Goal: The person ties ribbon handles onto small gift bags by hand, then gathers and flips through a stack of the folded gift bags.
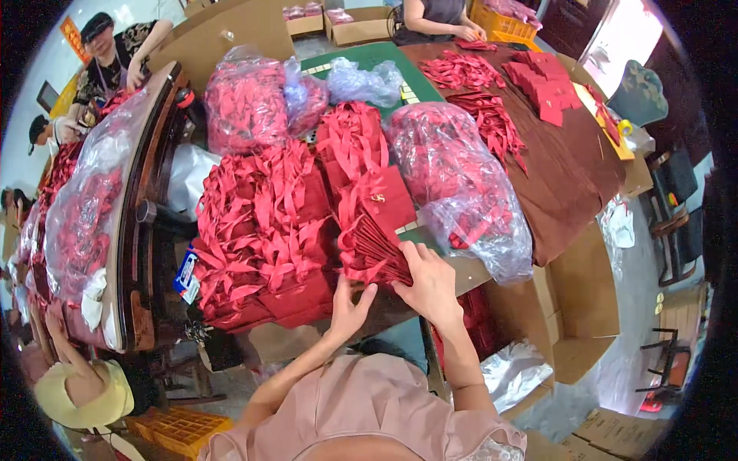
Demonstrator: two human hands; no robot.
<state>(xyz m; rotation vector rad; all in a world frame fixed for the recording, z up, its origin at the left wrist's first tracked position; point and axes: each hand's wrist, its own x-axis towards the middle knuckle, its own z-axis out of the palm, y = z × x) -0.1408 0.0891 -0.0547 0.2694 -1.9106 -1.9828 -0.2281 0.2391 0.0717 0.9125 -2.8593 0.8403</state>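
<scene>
Nearest, the left hand [352, 309] curves by the front of a red bag stack [377, 250], thumb and forefinger apart; whether they touch it, I cannot tell. The right hand [430, 280] pinches the stack's right edge between thumb and fingers. Left lie ribboned bags [265, 230]; farther off, plastic sacks [244, 104], a green mat [377, 55] and a co-worker [434, 19].

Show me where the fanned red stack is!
Near the head view's middle, the fanned red stack is in the right hand, between the ribboned pile on the left and the plastic-wrapped bundle on the right.
</scene>
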